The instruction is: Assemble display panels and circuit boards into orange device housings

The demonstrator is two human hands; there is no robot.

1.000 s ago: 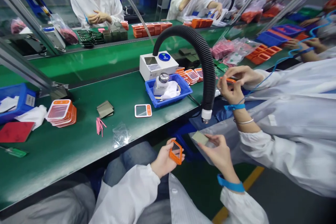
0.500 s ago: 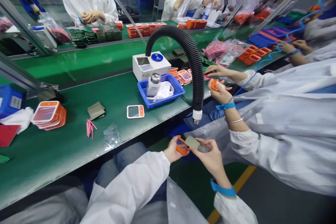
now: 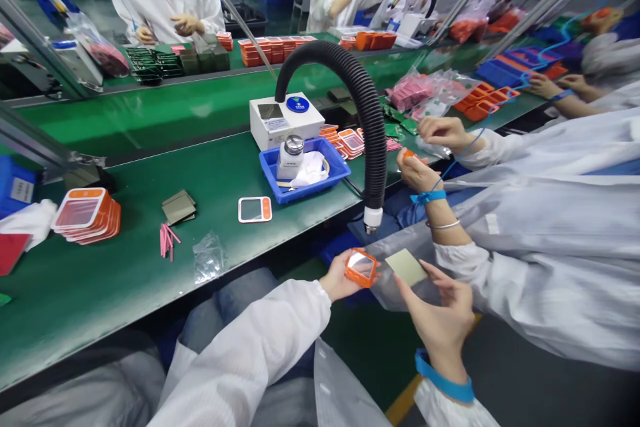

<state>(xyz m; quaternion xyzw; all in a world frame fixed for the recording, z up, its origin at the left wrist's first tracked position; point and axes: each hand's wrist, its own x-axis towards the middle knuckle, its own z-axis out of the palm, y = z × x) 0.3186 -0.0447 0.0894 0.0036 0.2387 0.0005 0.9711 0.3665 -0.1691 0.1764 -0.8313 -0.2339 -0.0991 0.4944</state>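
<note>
1. Just off the bench (image 3: 220,177), the frame (image 3: 361,268) and the panel (image 3: 405,268) are now held apart; half a second ago, they were brought almost edge to edge!
2. By that gap, the two pieces are judged to be unjoined at this moment, each being kept in its own grasp.
3. By the left hand (image 3: 341,278) the frame is gripped, thumb on the near side, fingers curled round; its window has been turned up and is seen pale, where it was tilted and darker.
4. By the right hand (image 3: 445,310) the panel is pinched between thumb and fingers, its broad face shown, the whole hand drawn farther right.
5. Above the frame, and clear of it, the nozzle (image 3: 373,219) is hung.
6. On the bench, the cover (image 3: 255,209) and the strips (image 3: 167,239) are left where they were.
7. Alongside, a co-worker's far hand (image 3: 445,132) has been lifted off the bench; by the near hand (image 3: 421,173) an orange part is held, mostly hidden.
</note>
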